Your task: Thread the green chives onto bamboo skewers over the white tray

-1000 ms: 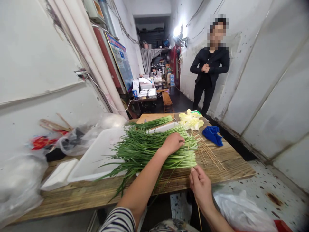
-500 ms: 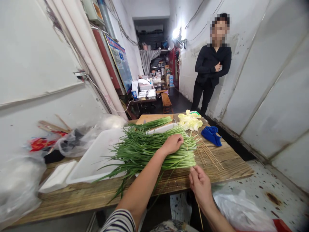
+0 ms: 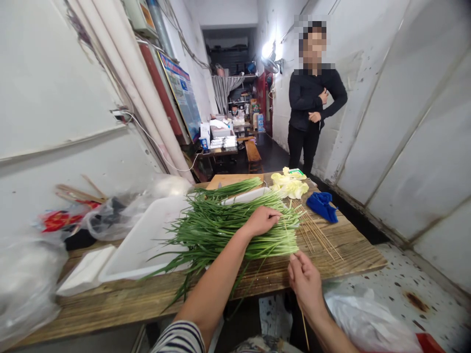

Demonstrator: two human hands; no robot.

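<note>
A thick bunch of green chives [image 3: 217, 225] lies across the table, its pale stem ends pointing right. My left hand [image 3: 262, 221] rests on top of the bunch, thumb and fingers closed on the chives near those ends. My right hand [image 3: 306, 282] is at the table's front edge, just below the cut ends, wrapped round a thin bamboo skewer [image 3: 304, 328]. The skewer's lower end sticks out beneath the fist. Several more bamboo skewers [image 3: 318, 230] lie loose on the wood to the right. Chives partly cover a white plastic tray [image 3: 127, 255].
The wooden table [image 3: 353, 250] also bears yellow leaves [image 3: 289, 185], a blue cloth [image 3: 322, 206], a cutting board [image 3: 235, 180] and white paper [image 3: 86, 270]. Plastic bags [image 3: 25, 284] crowd the left. A person in black [image 3: 316, 100] stands beyond the table; another sits far back.
My left fingers have stretched slightly toward the stem ends, while the right hand stays put with the skewer. The standing person has shifted left and changed the position of their hands.
</note>
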